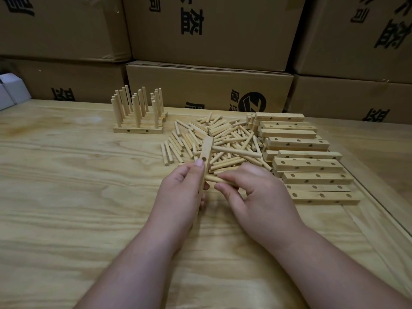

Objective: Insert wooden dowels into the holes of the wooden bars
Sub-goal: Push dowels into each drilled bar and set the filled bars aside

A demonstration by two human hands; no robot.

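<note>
My left hand (183, 192) grips a wooden bar (206, 152) held nearly upright and tilted, with a hole showing near my thumb. My right hand (254, 192) pinches a wooden dowel (215, 179) lying sideways, its left end touching the bar's side just below my left thumb. Whether that end sits in a hole is hidden. A loose heap of dowels (223, 139) lies just beyond both hands. Stacked bars with holes (307, 163) lie to the right of the heap.
Several bars with upright dowels in them (139, 117) stand at the back left of the plywood table (78, 197). Cardboard boxes (209, 85) wall off the back. A white box (10, 90) sits at the far left. The table's right edge (383, 219) runs close to the bar stack.
</note>
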